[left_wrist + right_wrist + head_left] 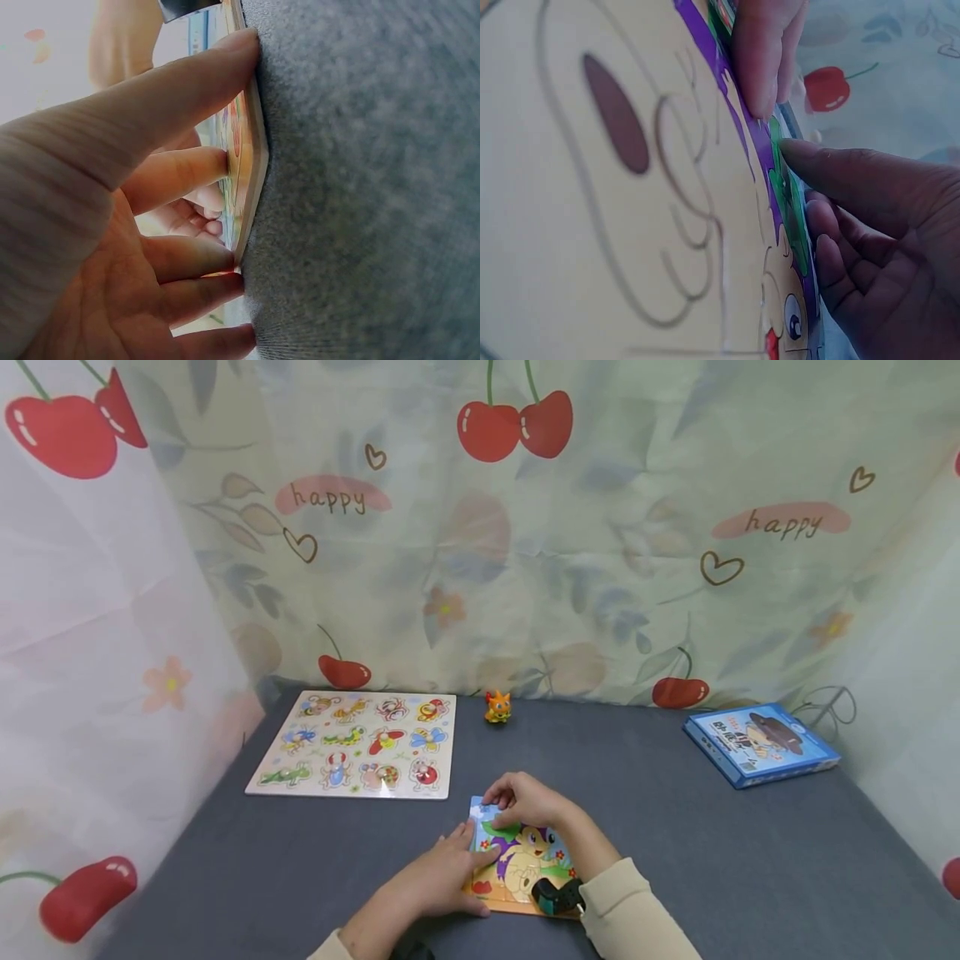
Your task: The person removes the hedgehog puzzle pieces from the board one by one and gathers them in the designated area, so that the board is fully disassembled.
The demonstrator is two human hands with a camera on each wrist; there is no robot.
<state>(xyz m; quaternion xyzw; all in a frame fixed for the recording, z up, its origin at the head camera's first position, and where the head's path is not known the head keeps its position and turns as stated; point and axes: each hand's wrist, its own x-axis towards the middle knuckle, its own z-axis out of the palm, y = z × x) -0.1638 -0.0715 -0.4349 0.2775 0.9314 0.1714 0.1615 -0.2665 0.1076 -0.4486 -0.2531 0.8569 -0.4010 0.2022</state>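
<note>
A jigsaw puzzle (517, 868) lies flat near the table's front, showing a cartoon hedgehog with purple hair and a green leaf on an orange-edged board. My left hand (450, 875) rests along its left side with fingers extended. In the left wrist view, the left thumb (238, 46) presses the near edge and one fingertip touches the picture. From the right, my right hand (527, 800) reaches across to the puzzle's far left corner. Its thumb (802, 152) touches the green leaf, while the other fingers (838, 264) curl against the far edge.
A white board of insect pictures (360, 745) lies at the back left. Behind the puzzle stands a small orange toy figure (497, 707). At the right is a blue box (759, 745), with a thin cable (832, 703) behind it. Patterned curtains (487, 568) enclose the dark table.
</note>
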